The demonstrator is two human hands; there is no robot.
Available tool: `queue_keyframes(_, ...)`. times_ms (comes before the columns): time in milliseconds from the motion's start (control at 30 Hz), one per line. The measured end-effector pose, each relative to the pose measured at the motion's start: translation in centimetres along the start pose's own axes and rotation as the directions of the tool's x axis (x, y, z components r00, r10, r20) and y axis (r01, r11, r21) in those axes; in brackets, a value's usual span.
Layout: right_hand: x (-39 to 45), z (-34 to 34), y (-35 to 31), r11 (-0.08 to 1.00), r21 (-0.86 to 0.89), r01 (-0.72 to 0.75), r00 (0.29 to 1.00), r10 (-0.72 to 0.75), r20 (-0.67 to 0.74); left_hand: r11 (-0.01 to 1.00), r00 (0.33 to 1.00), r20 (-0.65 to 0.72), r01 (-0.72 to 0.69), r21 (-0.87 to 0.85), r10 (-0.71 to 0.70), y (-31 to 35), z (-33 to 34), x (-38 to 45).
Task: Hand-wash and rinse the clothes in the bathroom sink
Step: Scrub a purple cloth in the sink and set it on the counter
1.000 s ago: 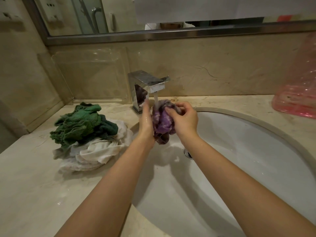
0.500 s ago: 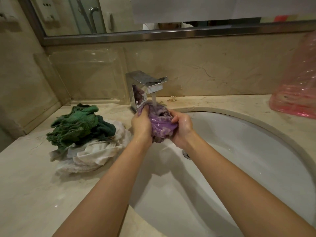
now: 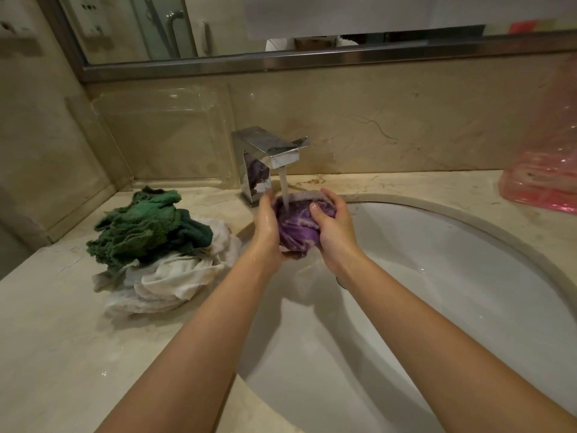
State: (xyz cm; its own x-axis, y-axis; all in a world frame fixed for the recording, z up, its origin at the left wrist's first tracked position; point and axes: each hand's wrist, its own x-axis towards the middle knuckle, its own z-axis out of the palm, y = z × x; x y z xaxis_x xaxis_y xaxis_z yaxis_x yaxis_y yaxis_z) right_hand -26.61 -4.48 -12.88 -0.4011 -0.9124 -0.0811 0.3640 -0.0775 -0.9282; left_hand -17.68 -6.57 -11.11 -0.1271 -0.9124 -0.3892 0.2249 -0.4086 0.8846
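Both hands' fingers clench purple cloth (image 3: 298, 226) under faucet (image 3: 268, 157) | sink (image 3: 468, 276) rim left | green cloth (image 3: 143, 226) beside

A light stone counter (image 3: 56, 348) with thin brown lines fills the lower left of the frame and runs along the back wall. A big white sink (image 3: 437, 276) is set into it on the right. A shiny square tap (image 3: 265, 157) stands on the counter at the back edge of the sink. On the left lies a crumpled white cloth (image 3: 168, 282), and a green cloth (image 3: 140, 226) sits on top of it. A pink plastic bag (image 3: 540, 182) rests at the far right.
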Motion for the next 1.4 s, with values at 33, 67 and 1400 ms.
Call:
queue_keyframes(33, -0.1, -0.1, -0.2, 0.999, -0.016, 0.027, 0.999, -0.027, 0.019, 0.999, 0.999, 0.023, 0.042, 0.003, -0.042, -0.2, -0.1, 0.4)
queue_keyframes(67, -0.3, -0.2, -0.4, 0.998, -0.031, 0.045, 0.998, -0.044, 0.033, 0.996, 0.995, 0.046, 0.092, 0.002, -0.092, -0.4, -0.1, 0.6)
queue_keyframes(1400, 5.9, 3.1, -5.7, 0.822, -0.553, 0.136, 0.99, -0.093, 0.105, 0.958, 0.941, -0.268, -0.25, -0.143, 0.206, 0.7, -0.2, 0.2)
